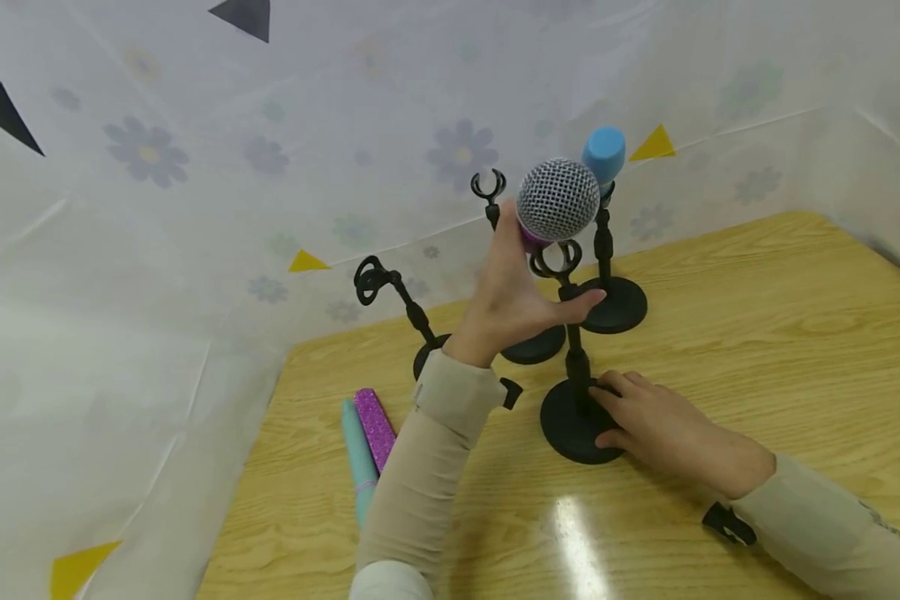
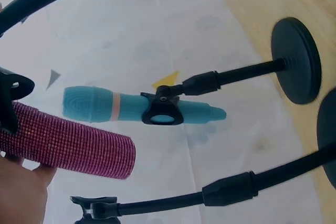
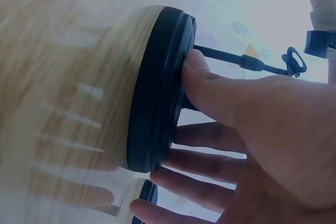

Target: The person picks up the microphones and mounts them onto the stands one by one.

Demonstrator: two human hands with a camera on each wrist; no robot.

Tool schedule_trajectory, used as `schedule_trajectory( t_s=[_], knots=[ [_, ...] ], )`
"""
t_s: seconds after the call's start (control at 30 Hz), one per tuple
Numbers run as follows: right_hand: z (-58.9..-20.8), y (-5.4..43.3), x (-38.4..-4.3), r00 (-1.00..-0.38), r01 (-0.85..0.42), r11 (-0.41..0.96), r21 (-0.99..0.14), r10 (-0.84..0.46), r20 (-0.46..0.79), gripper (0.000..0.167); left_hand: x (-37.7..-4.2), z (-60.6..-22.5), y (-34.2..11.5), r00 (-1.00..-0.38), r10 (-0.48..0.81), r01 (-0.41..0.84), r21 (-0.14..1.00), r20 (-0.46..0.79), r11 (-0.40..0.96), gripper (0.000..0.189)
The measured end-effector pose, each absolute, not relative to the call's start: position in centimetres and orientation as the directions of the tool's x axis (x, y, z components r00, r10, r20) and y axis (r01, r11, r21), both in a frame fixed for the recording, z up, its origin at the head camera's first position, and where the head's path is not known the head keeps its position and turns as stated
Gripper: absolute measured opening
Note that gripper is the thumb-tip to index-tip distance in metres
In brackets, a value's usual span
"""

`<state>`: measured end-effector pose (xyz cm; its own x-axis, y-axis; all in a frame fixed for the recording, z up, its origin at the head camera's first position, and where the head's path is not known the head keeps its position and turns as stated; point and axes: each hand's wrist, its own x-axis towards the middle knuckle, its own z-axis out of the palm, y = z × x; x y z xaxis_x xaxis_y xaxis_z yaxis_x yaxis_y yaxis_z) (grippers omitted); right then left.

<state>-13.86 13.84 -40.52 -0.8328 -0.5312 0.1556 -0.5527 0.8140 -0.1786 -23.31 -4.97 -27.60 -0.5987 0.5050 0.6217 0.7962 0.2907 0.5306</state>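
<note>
My left hand holds a microphone with a silver mesh head and a sparkly purple-pink body. Its fingers are against the body, while the thumb sticks out to the right, below the clip. The body lies at the clip of the nearest black stand; whether it sits fully inside cannot be told. Low on the right, my right hand touches this stand's round base, thumb on its upper face and the fairly straight fingers by its rim.
Behind, a blue microphone rests in another stand's clip. Two more stands, one with a raised clip and one tilted, stand left of it. A teal stick-like item and a glittery purple one lie on the wooden table.
</note>
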Motion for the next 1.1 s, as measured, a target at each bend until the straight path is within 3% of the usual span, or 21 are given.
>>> schedule_trajectory(
  t_s=[0.07, 0.3, 0.47, 0.77, 0.93, 1.1],
  knots=[
    [-40.5, 13.9, -13.8, -0.833, -0.552, 0.815, -0.177, -0.531, 0.154, 0.057, -23.3, -28.1, -4.9, -0.571, 0.538, 0.813, 0.518, 0.62, 0.265, 0.113],
    [-40.4, 13.8, -13.6, -0.827, -0.562, 0.807, -0.181, -0.543, 0.146, 0.058, -22.7, -29.6, -5.2, -0.608, 0.522, 0.788, 0.539, 0.598, 0.299, 0.108],
    [-40.2, 13.9, -13.4, -0.83, -0.558, 0.809, -0.186, -0.537, 0.15, 0.059, -22.8, -29.5, -5.2, -0.539, 0.549, 0.839, 0.468, 0.639, 0.278, 0.114],
    [-40.0, 13.9, -13.9, -0.832, -0.554, 0.806, -0.211, -0.545, 0.101, 0.061, -22.8, -29.7, -5.4, -0.568, 0.53, 0.823, 0.461, 0.63, 0.333, 0.114],
    [-39.3, 14.2, -14.5, -0.85, -0.502, 0.764, -0.405, -0.522, 0.068, 0.057, -22.7, -30.1, -5.2, -0.569, 0.51, 0.822, 0.462, 0.645, 0.333, 0.112],
    [-37.7, 13.6, -14.8, -0.861, -0.437, 0.537, -0.722, -0.481, 0.165, 0.051, -22.8, -30.7, -4.9, -0.513, 0.503, 0.858, 0.416, 0.696, 0.3, 0.108]
  ],
)
